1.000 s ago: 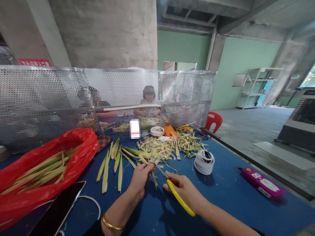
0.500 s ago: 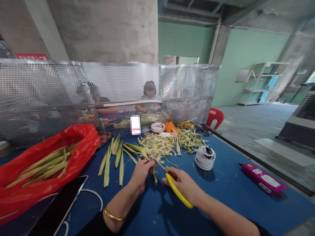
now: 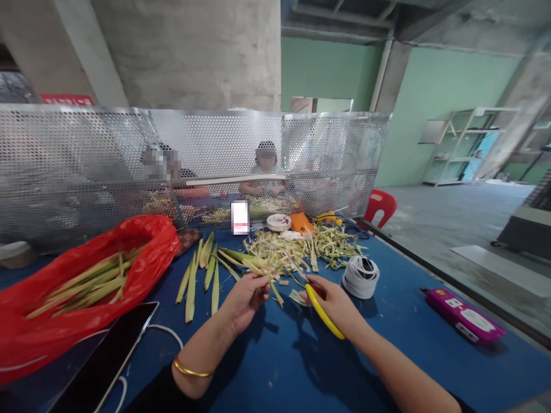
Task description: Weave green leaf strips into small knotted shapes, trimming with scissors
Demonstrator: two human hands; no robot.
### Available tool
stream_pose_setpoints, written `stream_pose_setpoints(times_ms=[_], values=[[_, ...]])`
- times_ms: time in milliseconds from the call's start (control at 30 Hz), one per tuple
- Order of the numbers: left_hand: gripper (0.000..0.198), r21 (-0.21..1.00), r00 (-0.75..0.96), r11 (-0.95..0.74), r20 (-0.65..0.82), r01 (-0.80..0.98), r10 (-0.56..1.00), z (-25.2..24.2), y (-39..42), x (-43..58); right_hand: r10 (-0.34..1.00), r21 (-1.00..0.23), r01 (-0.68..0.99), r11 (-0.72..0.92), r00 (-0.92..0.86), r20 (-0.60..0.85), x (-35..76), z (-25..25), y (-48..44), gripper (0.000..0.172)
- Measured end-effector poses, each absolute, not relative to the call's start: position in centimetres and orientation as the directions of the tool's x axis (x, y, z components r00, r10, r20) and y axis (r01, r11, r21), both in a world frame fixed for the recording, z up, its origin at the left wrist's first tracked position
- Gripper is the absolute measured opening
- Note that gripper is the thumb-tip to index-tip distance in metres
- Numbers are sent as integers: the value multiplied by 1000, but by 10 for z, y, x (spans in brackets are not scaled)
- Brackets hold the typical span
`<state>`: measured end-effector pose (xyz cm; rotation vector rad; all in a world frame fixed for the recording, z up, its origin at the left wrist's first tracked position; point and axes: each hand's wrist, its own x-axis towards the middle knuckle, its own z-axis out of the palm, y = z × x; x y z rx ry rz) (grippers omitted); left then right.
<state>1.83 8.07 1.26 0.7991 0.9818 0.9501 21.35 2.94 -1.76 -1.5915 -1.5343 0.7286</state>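
My left hand is closed with its fingertips pinched on a piece of pale green corn husk, whose strips stick out past the fingers. To its right, my right hand grips a pair of scissors by yellow handles, blades pointing up and left toward the husk pile. The blades stand apart from the held piece. Small cut bits lie on the table between the hands. Beyond them spreads a heap of shredded husk. Several whole husk leaves lie to the left of my left hand.
A red plastic bag with more husks stands at left, near a dark tablet with a white cable. At right are a white tape roll and a purple box. A perforated metal screen borders the back, people behind it.
The scissors and my right hand have moved right, away from my left hand. Small husk bits now lie between the hands. The whole view has shifted slightly.
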Motion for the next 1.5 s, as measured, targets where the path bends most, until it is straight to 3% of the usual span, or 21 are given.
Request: stream_pose_setpoints(times_ms=[167, 267, 467, 533, 667, 767, 867, 967, 1067, 1233, 1333, 1500], values=[[22, 890, 179, 353, -312, -290, 933, 18, 68, 11, 985, -513, 858, 24, 68, 159, 217, -13, 20, 43], [26, 892, 151, 348, -317, -289, 936, 19, 55, 5, 989, -358, 931, 65, -11, 151, 212, -15, 15, 44], [29, 838, 241, 412, -343, -359, 908, 20, 32, -7, 968, -212, 959, 187, -144, 204, 201, -18, 5, 17], [27, 801, 276, 451, -365, -393, 889, 19, 28, -8, 948, -303, 915, 266, -191, 255, 199, -10, 5, 18], [23, 744, 349, 472, -334, -473, 876, 14, 23, -5, 918, -699, 609, 375, -138, 372, 190, 17, 10, 26], [23, 720, 384, 487, -322, -494, 866, 8, 19, -2, 933, -829, 429, 359, -153, 325, 173, 32, 17, 22], [19, 751, 368, 454, -297, -479, 881, 4, 16, 0, 955, -956, 190, 222, -239, 174, 155, 34, 23, 16], [14, 835, 252, 366, -282, -410, 926, 2, 16, 2, 963, -981, 62, 183, -213, 166, 147, 23, 26, 19], [13, 901, 107, 246, -221, -359, 969, 3, 16, 4, 977, -977, 89, 195, -102, 186, 150, 12, 28, 20], [17, 974, 126, 162, -143, -159, 982, 7, 15, 9, 975, -983, 94, 160, -173, 142, 157, 9, 25, 18], [13, 984, 86, 137, -128, -111, 988, 10, 13, 11, 976, -965, 169, 198, -122, 179, 156, 9, 21, 14], [10, 984, 28, 129, -127, -123, 992, 5, 11, 14, 934, -876, 351, 331, 10, 357, 149, 0, 16, 10]])
